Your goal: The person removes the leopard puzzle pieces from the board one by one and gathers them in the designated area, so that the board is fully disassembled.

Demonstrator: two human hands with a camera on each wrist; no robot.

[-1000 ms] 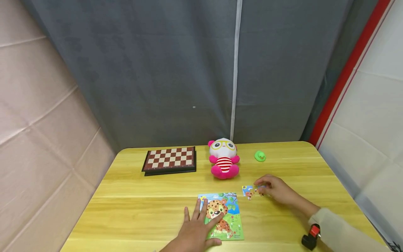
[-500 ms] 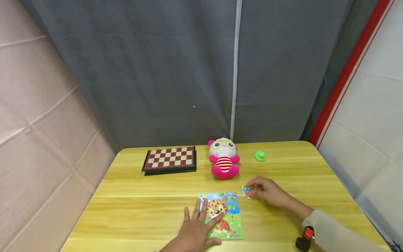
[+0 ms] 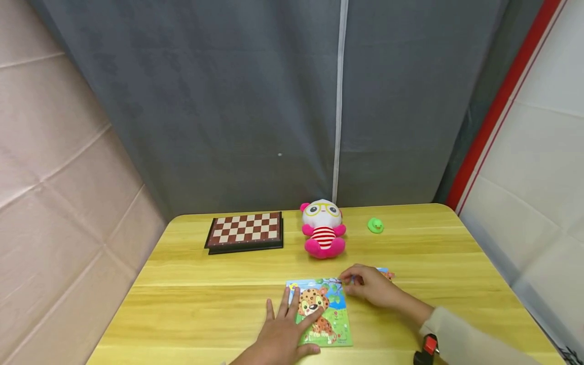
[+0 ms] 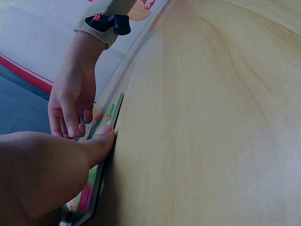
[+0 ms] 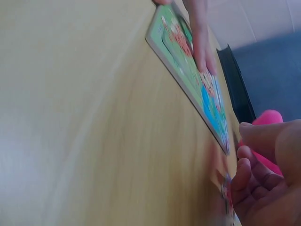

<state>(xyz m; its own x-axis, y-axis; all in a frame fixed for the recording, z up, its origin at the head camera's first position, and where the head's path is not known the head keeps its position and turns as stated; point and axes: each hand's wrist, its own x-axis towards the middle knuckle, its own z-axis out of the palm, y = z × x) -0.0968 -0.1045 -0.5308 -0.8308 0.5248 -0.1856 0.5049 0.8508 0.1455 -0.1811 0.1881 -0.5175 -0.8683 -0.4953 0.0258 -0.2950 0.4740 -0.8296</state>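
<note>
A jigsaw puzzle board (image 3: 339,324) with a spotted leopard picture lies flat on the table. My left hand (image 3: 280,332) rests on its left side, fingers spread. In the left wrist view, that thumb (image 4: 106,134) lies along the board's edge. My right hand (image 3: 369,286) is bent, with fingertips right at the board's top right corner; I cannot tell whether they pinch anything. Behind that hand, a blue and orange puzzle piece (image 3: 387,273) partly shows. Below the curled fingers in the right wrist view, a colourful puzzle piece (image 5: 226,190) lies on the wood.
Toward the back of the table (image 3: 205,304) sit a folding chessboard (image 3: 246,230), a pink and white plush toy (image 3: 324,235) and a small green duck (image 3: 376,225). A grey curtain (image 3: 228,111) hangs behind the table, with pale cloth on both sides.
My right hand has moved left, from the loose puzzle pieces to the board's corner. One loose piece now shows farther right than before. The left hand stays on the board.
</note>
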